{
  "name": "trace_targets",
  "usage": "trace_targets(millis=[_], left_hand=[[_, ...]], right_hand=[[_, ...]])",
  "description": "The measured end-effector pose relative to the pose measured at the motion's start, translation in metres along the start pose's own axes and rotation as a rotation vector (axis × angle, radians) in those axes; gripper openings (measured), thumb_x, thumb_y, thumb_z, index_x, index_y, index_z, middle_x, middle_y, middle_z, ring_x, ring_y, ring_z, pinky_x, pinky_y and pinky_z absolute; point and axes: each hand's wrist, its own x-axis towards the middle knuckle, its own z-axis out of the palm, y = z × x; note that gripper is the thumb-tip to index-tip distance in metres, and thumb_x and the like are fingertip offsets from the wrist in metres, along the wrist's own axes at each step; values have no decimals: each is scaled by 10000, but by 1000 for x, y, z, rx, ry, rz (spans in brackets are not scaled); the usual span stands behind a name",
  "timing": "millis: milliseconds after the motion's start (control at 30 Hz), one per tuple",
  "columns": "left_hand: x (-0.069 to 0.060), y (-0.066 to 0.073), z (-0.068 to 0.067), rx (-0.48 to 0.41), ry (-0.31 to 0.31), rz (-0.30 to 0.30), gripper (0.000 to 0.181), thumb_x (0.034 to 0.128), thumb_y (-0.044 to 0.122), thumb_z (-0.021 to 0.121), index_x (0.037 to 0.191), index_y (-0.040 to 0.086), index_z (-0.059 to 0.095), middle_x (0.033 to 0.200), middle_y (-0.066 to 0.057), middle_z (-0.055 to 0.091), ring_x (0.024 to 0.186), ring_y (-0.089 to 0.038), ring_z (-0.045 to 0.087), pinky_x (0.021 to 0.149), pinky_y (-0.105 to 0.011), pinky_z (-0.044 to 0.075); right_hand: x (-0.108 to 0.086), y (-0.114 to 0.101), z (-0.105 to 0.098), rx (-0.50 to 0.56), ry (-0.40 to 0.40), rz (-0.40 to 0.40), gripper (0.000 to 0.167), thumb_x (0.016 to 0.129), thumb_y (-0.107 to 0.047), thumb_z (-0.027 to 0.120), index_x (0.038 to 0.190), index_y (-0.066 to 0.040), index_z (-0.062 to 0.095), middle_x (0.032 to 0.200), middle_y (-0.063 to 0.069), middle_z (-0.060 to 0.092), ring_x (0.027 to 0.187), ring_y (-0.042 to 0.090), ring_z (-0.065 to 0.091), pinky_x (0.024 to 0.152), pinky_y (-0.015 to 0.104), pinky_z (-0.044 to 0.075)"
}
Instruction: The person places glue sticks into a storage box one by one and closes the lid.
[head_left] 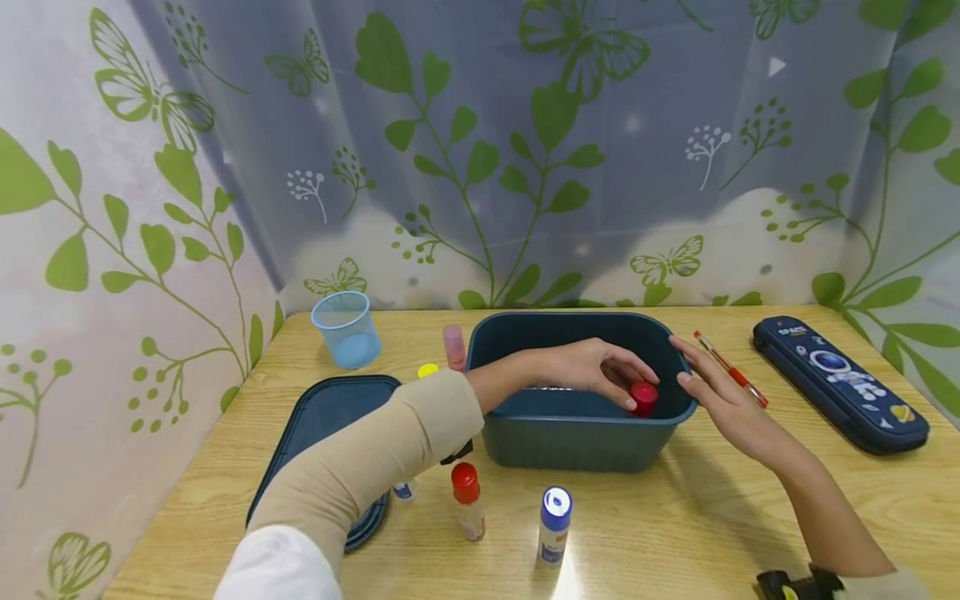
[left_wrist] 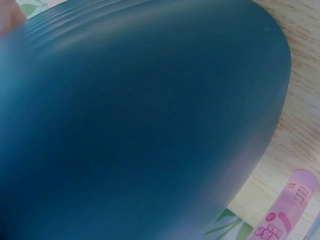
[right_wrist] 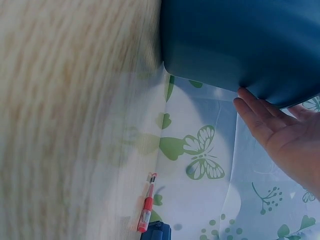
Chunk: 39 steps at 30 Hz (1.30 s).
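L hand (head_left: 600,367) is down inside the dark blue bin (head_left: 570,446), my thumb and fingers pinching a red cap (head_left: 643,397) near the bin's front R corner; whatever is under the cap is hidden (so can't say how tall it is). L wrist cam is no help on the fingers: just bin wall + a pink bottle (left_wrist: 285,210). R hand (head_left: 720,396) has its fingers fairly straight against the outside of the bin's R end, prob steadying it.

Step in hand, afaict: seating the red-capped thing in the bin or taking it out; can't tell which. If seating, next move calls for resting it on the floor, loosening my L fingers evenly, then lifting clear w/o knocking the rim. If taking out, firm pinch + straight up, R hand bracing.

Bin's near the table's (head_left: 637,542) back edge, approx mid. Next picks, imo: the red-capped bottle (head_left: 467,496) and blue-capped bottle (head_left: 555,525), both standing in front of the bin. Lid (head_left: 322,412) lies toward the table's L edge, cup (head_left: 347,329) by the back L corner, pencil case (head_left: 840,383) toward the R edge.
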Motion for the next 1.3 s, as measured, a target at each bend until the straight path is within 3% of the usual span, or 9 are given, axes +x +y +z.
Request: trace_targets(millis=[200, 400, 667, 800, 967, 1167, 1300], left_hand=[[-7, 15, -8, 39, 48, 36, 396, 849, 29, 651, 1231, 15, 549, 1152, -63, 589, 975, -78, 571, 797, -197, 469], [-29, 37, -14, 50, 104, 131, 342, 854, 52, 650, 1187, 23, 575, 1159, -65, 583, 1019, -127, 563, 830, -209, 457], [-73, 53, 0, 51, 32, 274, 310, 856, 36, 646, 1159, 7, 587, 1119, -61, 596, 1032, -109, 540, 847, -275, 465], [-93, 48, 11, 74, -38, 309, 318, 854, 41, 651, 1161, -9, 583, 1128, -48, 595, 1043, -89, 531, 868, -289, 453], [-110, 32, 19, 72, -116, 280, 367, 827, 23, 677, 1176, -21, 573, 1160, -59, 588, 1057, -69, 521, 899, -293, 432], [-120, 10, 26, 23, -195, 220, 415, 811, -1, 686, 1204, -30, 553, 1180, 1, 570, 1098, -97, 503, 933, -285, 405], [-121, 0, 30, 10, -235, 182, 426, 814, -13, 678, 1216, -37, 540, 1209, -70, 560, 1106, -102, 501, 945, -273, 391]], right_hand=[[0, 0, -1, -5, 0, 13, 541, 1016, -188, 350, 1479, -67, 99, 1483, 231, 57, 1302, 484, 76, 917, 700, 166], [0, 0, -1, -4, -2, 25, 545, 1016, -198, 350, 1478, -62, 94, 1466, 273, 75, 1288, 497, 120, 921, 690, 183], [0, -1, 0, -30, 16, 3, 541, 1012, -189, 360, 1474, -52, 116, 1479, 233, 86, 1294, 493, 97, 916, 697, 178], [-1, -1, 1, -32, 22, -10, 536, 1011, -176, 363, 1473, -50, 123, 1483, 224, 86, 1296, 492, 89, 916, 694, 177], [-1, -2, 0, -24, 18, -24, 531, 1012, -163, 358, 1473, -46, 120, 1482, 230, 76, 1294, 491, 96, 913, 686, 181], [-1, -3, 0, -10, 4, -8, 538, 1015, -172, 353, 1478, -60, 103, 1478, 243, 64, 1292, 488, 113, 919, 672, 187], [-1, -2, 0, -15, 5, -2, 538, 1015, -174, 353, 1478, -62, 102, 1473, 255, 71, 1281, 497, 142, 917, 669, 196]])
